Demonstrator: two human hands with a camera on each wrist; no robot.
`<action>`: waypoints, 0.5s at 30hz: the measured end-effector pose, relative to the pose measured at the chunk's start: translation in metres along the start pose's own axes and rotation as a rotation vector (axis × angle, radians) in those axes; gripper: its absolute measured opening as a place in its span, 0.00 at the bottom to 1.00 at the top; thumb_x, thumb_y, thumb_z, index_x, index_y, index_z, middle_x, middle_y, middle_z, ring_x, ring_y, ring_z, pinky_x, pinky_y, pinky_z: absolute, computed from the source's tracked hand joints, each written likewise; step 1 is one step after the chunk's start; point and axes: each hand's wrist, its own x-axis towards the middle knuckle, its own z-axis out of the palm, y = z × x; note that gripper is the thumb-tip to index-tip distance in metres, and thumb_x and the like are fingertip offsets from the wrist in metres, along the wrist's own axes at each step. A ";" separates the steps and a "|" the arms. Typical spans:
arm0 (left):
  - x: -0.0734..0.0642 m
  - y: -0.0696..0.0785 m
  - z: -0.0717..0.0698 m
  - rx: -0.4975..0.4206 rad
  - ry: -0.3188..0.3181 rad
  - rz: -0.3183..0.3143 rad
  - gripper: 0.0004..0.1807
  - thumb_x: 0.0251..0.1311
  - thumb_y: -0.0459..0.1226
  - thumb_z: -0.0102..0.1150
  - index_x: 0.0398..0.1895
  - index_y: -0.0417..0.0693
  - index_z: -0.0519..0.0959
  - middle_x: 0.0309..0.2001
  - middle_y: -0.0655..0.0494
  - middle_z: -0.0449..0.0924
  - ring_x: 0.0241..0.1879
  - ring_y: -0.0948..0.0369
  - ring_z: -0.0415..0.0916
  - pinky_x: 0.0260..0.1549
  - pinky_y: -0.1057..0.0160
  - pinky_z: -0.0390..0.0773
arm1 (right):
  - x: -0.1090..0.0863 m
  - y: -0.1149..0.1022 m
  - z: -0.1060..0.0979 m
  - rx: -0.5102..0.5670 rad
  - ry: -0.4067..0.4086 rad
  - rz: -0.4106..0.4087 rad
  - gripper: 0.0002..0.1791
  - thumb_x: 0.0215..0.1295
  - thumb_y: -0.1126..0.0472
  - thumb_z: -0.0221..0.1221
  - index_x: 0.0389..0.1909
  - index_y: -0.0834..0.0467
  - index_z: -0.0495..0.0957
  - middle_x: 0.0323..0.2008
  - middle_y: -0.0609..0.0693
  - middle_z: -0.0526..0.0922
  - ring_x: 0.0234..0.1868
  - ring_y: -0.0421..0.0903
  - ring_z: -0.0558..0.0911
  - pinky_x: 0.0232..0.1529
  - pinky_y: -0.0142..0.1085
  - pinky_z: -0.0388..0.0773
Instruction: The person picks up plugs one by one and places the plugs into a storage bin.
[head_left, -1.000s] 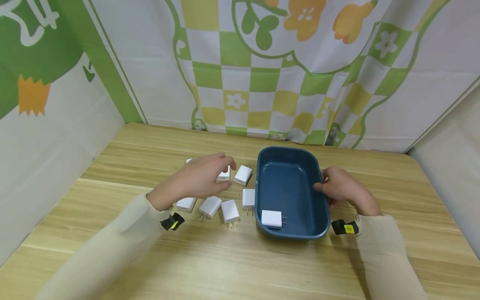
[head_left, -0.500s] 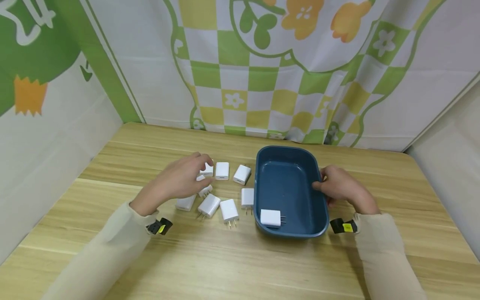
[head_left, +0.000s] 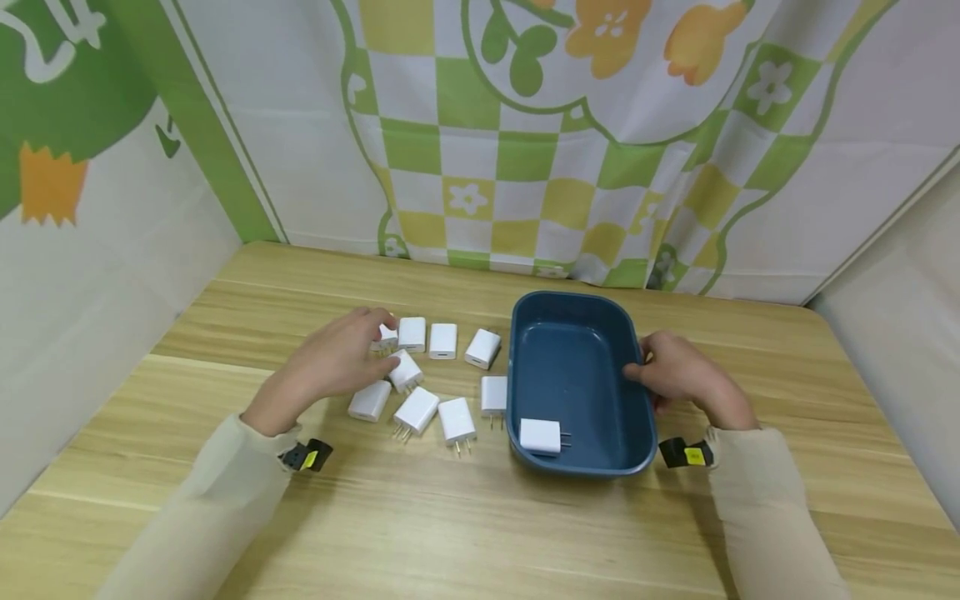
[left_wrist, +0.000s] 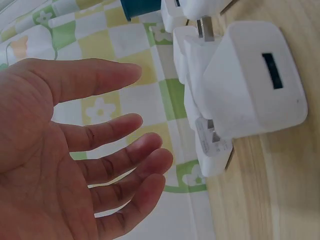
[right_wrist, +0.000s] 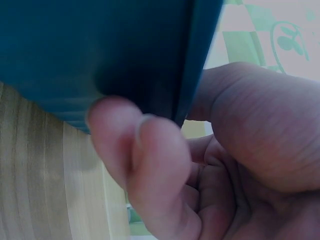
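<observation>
My left hand [head_left: 330, 354] hovers over the left end of a loose group of white USB wall chargers [head_left: 443, 341]. Its palm holds nothing in the left wrist view, thumb and fingers spread apart beside a charger [left_wrist: 260, 80] with a dark port. From the head view, a charger [head_left: 386, 337] shows between the thumb and fingertips, partly hidden. My right hand [head_left: 686, 375] grips the right rim of a deep blue plastic basin [head_left: 573, 469], thumb inside and fingers [right_wrist: 160, 155] against the outer wall. One charger [head_left: 540, 436] lies in the basin's near left corner.
Several chargers, prongs showing on some, lie left of the basin; one charger [head_left: 493, 394] sits right at its left wall. All rest on a wooden table [head_left: 465, 533]. A green and white patterned curtain [head_left: 495, 183] hangs behind the table's back edge.
My left hand has moved left across the chargers, uncovering those it had hidden. My right hand stays on the basin rim, and the basin and its charger have not moved.
</observation>
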 end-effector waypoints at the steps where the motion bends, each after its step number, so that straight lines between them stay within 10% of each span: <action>1: 0.000 -0.001 -0.001 -0.001 -0.003 -0.002 0.26 0.65 0.41 0.63 0.63 0.36 0.74 0.53 0.39 0.78 0.50 0.45 0.78 0.44 0.43 0.78 | 0.000 0.000 0.000 0.000 0.001 0.001 0.11 0.73 0.64 0.55 0.42 0.71 0.78 0.16 0.54 0.81 0.14 0.47 0.81 0.23 0.42 0.82; 15: -0.003 -0.010 -0.005 -0.024 -0.093 -0.086 0.32 0.64 0.45 0.65 0.62 0.30 0.71 0.51 0.35 0.77 0.46 0.46 0.77 0.41 0.44 0.79 | 0.000 0.000 0.000 0.004 -0.001 0.015 0.11 0.72 0.64 0.55 0.42 0.71 0.78 0.17 0.54 0.81 0.15 0.49 0.82 0.23 0.42 0.83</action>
